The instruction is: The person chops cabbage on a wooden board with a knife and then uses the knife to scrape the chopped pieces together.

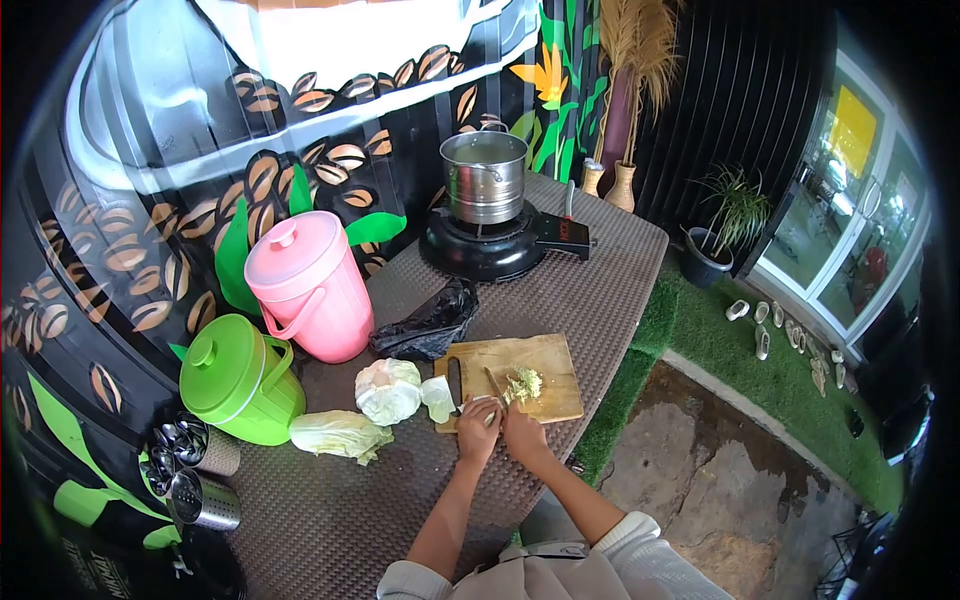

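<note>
On the wooden cutting board (545, 355) lies a small pile of chopped cabbage (524, 383). My right hand (522, 432) grips a knife (493, 383) whose blade points away from me toward the pile. Just left of the blade, my left hand (478, 425) has its fingers curled down on a small piece of cabbage at the board's near edge. A pale cabbage chunk (437, 398) and a dark-bladed second knife (455, 383) lie at the board's left end.
A cabbage half (388, 390) and loose leaves (340, 433) lie left of the board. Behind are a black plastic bag (428, 325), pink bucket (305, 285), green bucket (238, 378), and steel pot (484, 175) on a stove (490, 250). Cutlery holders (200, 480) stand near left.
</note>
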Tool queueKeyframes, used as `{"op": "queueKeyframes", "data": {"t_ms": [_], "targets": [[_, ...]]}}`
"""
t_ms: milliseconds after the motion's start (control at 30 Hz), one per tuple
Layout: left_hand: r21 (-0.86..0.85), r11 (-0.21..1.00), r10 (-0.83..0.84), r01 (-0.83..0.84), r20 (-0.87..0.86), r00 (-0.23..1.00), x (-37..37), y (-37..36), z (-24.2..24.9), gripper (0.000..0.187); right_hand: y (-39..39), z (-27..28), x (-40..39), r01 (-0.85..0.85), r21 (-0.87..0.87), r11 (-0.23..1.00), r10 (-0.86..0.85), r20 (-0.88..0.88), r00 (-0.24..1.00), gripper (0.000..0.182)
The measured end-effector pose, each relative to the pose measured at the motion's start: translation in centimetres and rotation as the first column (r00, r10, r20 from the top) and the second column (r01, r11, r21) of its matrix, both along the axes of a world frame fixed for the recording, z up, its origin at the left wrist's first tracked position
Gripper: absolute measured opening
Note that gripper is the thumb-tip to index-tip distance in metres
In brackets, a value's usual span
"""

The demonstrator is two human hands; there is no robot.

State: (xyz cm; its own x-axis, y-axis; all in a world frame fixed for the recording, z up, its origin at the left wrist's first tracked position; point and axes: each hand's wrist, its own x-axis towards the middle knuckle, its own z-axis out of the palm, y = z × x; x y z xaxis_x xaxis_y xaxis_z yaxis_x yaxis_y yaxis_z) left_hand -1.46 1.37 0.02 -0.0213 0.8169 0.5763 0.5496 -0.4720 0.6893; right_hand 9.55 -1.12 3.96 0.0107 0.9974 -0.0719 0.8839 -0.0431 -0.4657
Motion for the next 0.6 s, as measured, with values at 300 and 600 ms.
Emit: {"op": "queueKeyframes", "data": {"t_ms": [300, 600], "targets": [[0.022, 1.000, -0.003, 0.002, 0.024, 1.000, 0.0, -0.1, 0.4, 0.007, -1.1, -1.4, -0.4, 0.004, 0.066, 0.998, -0.006, 0.037, 0.999, 0.027], [-0.030, 0.999, -0.018, 0.020, 0.060, 0.998, 0.0, -0.5, 0.7, 0.007, -1.7, -0.4, -0.2, -0.014, 0.086, 0.996, 0.011, 0.028, 1.000, 0.026]]}}
